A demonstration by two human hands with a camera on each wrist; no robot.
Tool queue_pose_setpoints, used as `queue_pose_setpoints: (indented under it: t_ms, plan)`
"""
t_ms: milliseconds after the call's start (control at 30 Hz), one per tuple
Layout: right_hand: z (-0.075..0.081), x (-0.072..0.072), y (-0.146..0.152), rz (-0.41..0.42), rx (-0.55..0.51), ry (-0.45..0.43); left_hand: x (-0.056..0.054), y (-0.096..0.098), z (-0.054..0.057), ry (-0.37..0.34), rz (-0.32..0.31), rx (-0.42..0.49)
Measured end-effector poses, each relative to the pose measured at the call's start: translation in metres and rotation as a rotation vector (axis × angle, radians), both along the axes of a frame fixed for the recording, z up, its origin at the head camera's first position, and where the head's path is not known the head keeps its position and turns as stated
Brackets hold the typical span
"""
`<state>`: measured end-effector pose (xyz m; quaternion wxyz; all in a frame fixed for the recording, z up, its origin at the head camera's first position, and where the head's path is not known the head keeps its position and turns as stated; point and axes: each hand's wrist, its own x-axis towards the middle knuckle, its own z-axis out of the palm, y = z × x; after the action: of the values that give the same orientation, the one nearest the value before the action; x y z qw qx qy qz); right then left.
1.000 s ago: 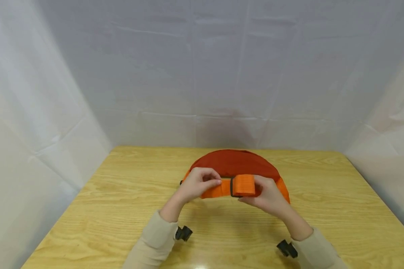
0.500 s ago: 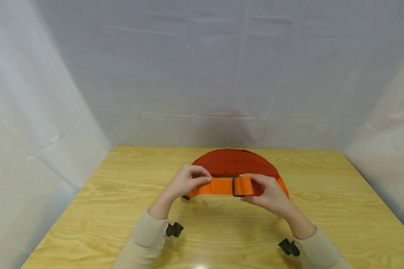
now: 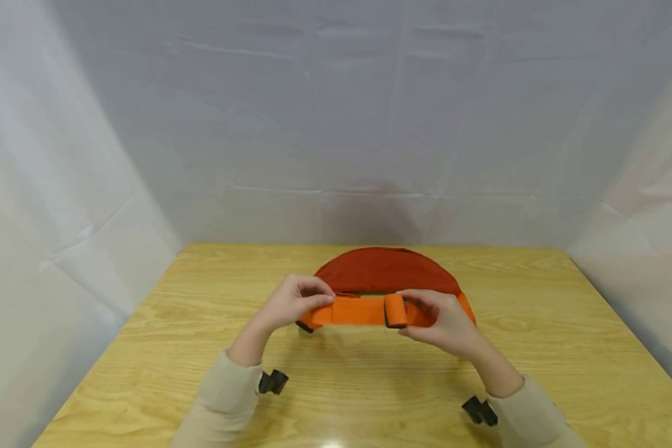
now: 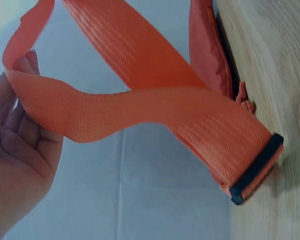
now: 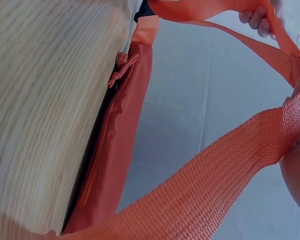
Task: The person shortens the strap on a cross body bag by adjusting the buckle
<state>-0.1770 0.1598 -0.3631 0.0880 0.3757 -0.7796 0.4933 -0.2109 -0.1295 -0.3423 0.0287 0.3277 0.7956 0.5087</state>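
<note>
**Pale sheeting (image 3: 336, 124) backs the wooden table (image 3: 369, 386), orange strap (image 3: 358, 311) held up**

Your left hand (image 3: 297, 302) pinches the strap between thumb and fingers. Behind the strap, the red pouch (image 3: 386, 270) lies near the table's far edge. A black slider (image 3: 394, 325) sits on the strap beside your right hand (image 3: 439, 320), whose thumb and fingers curl round the strap.

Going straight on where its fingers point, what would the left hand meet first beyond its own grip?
The left hand would probably meet the orange strap loop by the right hand, though depth is unclear.
</note>
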Motion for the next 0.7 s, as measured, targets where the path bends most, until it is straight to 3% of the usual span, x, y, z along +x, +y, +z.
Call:
queue_pose_setpoints:
  t_ms: [367, 600, 700]
  plan:
    - [0.001, 0.001, 0.0, 0.003, -0.001, 0.001, -0.001, -0.013, 0.0, -0.018, 0.031, -0.003]
    - [0.0, 0.0, 0.003, -0.065, 0.006, -0.03, -0.003, -0.025, -0.002, 0.002, 0.075, 0.02]
    - [0.001, 0.0, 0.004, -0.059, 0.009, -0.028, -0.003, -0.029, -0.002, 0.009, 0.081, 0.032]
